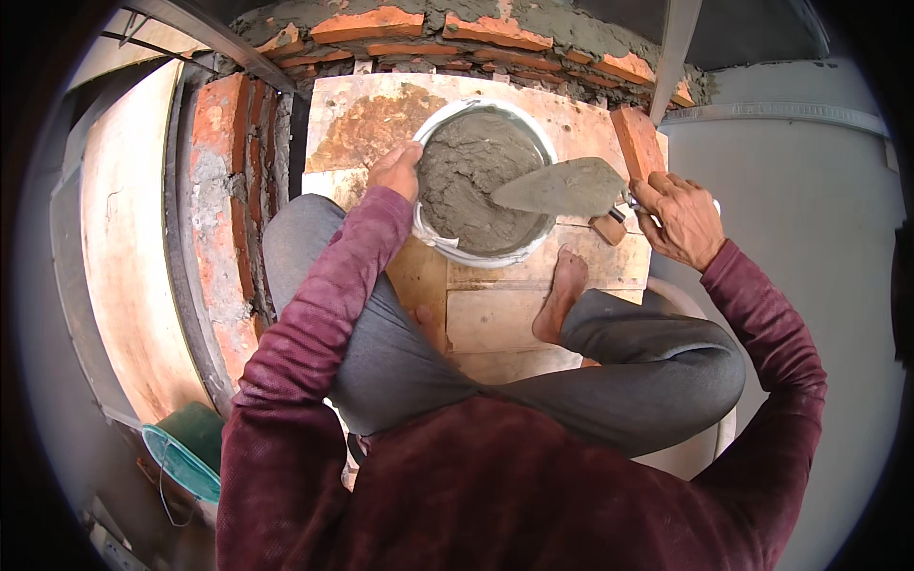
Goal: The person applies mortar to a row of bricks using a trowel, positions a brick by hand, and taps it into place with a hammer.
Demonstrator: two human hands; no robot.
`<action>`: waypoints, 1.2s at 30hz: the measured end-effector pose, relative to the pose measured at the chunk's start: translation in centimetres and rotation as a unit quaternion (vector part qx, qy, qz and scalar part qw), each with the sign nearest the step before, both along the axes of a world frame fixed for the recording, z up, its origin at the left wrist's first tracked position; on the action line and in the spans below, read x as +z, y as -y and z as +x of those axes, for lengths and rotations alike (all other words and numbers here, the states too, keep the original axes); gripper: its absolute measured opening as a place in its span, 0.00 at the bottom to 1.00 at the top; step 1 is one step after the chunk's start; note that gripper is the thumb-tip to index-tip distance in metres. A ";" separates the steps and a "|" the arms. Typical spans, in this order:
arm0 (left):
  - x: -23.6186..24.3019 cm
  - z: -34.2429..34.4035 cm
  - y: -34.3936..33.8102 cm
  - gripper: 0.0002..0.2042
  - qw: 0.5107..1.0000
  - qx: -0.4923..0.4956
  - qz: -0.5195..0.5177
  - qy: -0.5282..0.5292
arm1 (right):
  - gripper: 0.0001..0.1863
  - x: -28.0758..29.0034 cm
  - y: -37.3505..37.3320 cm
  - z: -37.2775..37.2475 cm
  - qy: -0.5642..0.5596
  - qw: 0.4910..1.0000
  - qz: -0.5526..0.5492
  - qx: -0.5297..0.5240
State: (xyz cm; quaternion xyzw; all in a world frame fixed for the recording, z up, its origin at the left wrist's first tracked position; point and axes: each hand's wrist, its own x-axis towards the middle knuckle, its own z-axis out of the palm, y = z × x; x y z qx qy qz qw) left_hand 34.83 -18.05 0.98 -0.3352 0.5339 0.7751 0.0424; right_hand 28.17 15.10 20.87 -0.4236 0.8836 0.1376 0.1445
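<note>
A white bucket [476, 259] of wet grey mortar [466, 176] stands on the boards in front of me. My left hand [397, 171] is closed on the bucket's left rim. In my right hand [681, 217], to the right of the bucket, is a trowel [566, 187], its handle mostly hidden by my fingers. The mortar-smeared blade reaches left over the rim, with its tip at the mortar near the middle. A whole brick [636, 143] lies just beyond my right hand. Below the trowel's neck sits a small brick piece [607, 228].
Beyond the boards [505, 319] runs a brick wall [495, 33] with grey mortar. Another brick wall [219, 219] and a long plank [133, 247] flank my left. Metal posts [678, 48] rise at the far side. A green bucket [181, 457] stands at lower left.
</note>
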 end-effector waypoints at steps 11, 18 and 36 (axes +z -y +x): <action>1.0 -0.6 -0.8 0.13 1.000 -0.017 -0.011 0.012 | 0.08 -5.9 -0.5 -1.3 -0.013 0.998 -0.003 0.061; -1.4 -0.9 -0.4 0.15 0.999 -0.013 -0.028 0.035 | 0.06 -4.3 1.6 -0.1 -0.025 0.999 -0.004 0.035; -6.1 5.1 6.7 0.42 0.980 0.011 -0.129 0.154 | 0.32 -6.9 20.2 -13.4 0.327 0.940 -0.093 -0.026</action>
